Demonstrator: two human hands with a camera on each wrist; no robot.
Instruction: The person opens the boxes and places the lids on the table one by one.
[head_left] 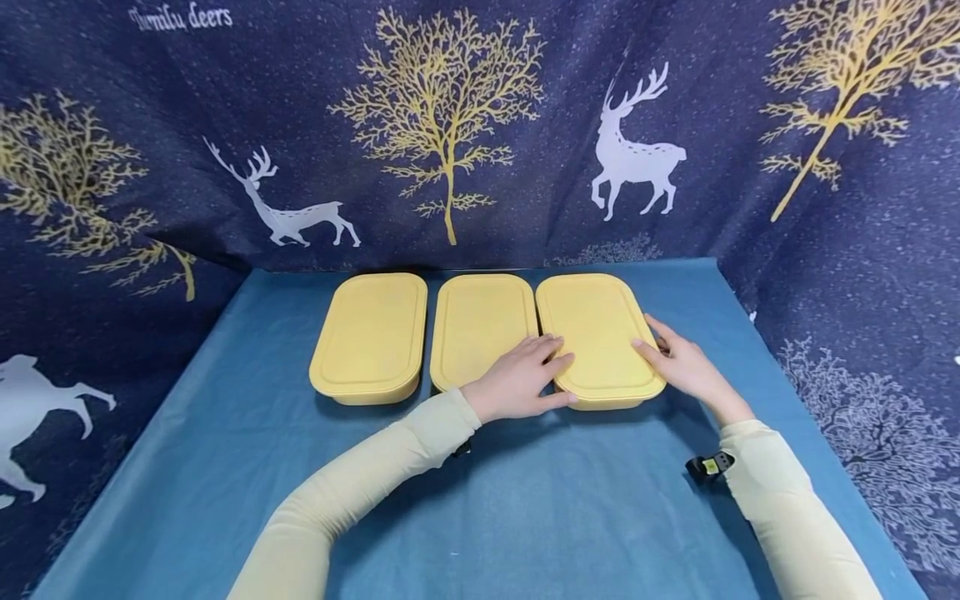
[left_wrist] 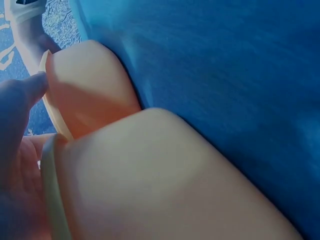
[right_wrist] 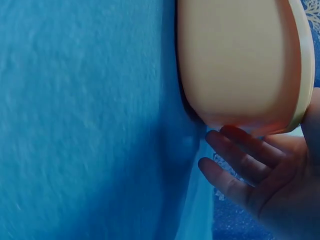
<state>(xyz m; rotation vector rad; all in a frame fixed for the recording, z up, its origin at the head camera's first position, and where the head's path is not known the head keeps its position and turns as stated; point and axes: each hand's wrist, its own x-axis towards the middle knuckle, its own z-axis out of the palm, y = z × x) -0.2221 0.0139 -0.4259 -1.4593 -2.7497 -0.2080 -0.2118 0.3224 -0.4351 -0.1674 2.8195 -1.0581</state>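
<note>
Three yellow lidded boxes stand side by side at the far side of the table: a left box [head_left: 371, 333], a middle box [head_left: 480, 325] and a right box [head_left: 596, 325]. My left hand [head_left: 521, 379] reaches across the front of the middle box, its fingers touching the left edge of the right box's lid. On the opposite edge lies my right hand [head_left: 686, 362], thumb over the lid rim and fingers along the side. In the right wrist view, the fingers [right_wrist: 240, 160] are extended loosely by the box's wall [right_wrist: 240, 60]. All the lids are on; the contents are hidden.
A blue cloth [head_left: 495, 517] covers the table. Dark blue fabric with deer and trees [head_left: 450, 125] hangs behind and at both sides. The middle and right boxes stand almost touching; a narrow gap separates the left box from the middle one.
</note>
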